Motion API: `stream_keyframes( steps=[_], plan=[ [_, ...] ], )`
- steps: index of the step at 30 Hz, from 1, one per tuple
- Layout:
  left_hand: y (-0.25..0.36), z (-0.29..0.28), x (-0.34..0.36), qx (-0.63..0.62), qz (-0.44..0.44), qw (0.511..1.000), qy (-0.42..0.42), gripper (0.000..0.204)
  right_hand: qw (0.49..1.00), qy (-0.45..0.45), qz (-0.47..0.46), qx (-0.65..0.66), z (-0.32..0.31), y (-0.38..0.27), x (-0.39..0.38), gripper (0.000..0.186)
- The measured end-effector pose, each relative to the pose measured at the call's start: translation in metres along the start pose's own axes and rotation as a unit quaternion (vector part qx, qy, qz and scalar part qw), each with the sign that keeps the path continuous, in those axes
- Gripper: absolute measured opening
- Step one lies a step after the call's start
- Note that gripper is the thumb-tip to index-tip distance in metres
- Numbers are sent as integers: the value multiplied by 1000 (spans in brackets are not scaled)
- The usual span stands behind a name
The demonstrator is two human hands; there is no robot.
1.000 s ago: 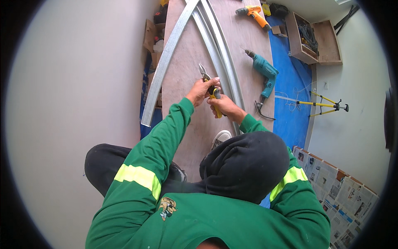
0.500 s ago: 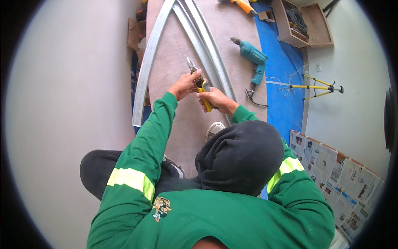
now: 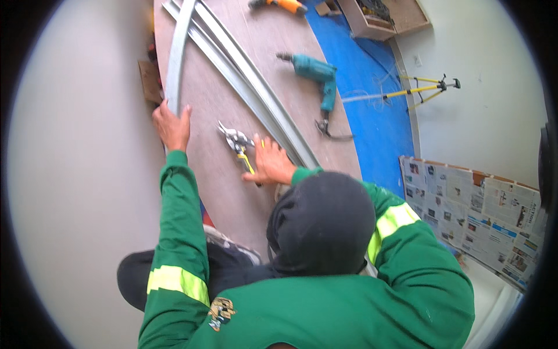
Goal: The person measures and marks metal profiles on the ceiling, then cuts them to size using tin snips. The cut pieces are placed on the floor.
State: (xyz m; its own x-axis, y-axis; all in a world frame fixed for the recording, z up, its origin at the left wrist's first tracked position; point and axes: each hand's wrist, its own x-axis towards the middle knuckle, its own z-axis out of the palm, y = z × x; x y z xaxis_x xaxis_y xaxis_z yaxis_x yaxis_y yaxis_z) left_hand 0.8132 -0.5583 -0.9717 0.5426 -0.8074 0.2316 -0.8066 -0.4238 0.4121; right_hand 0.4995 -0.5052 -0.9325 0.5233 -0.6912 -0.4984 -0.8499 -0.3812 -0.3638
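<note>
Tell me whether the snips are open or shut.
Open: the snips show their handles spread apart.

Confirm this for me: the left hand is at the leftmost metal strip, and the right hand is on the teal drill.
Not quite: the head view shows the right hand at the yellow-handled snips, not on the teal drill. The left hand is indeed at the leftmost metal strip.

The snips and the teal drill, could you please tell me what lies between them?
Two metal channels run between the snips and the teal drill, with board showing on either side; the head view shows this.
</note>
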Motion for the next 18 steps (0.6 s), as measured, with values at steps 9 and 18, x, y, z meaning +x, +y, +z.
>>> stream_keyframes(
  steps=[9, 18],
  plan=[
    [-111, 31, 14, -146, -60, 965, -208, 99, 995, 18, -16, -93, 7, -5, 0, 134],
    [-109, -14, 45, -139, -121, 973, -136, 73, 999, 16, 5, -42, -5, -5, -1, 120]
  ],
)
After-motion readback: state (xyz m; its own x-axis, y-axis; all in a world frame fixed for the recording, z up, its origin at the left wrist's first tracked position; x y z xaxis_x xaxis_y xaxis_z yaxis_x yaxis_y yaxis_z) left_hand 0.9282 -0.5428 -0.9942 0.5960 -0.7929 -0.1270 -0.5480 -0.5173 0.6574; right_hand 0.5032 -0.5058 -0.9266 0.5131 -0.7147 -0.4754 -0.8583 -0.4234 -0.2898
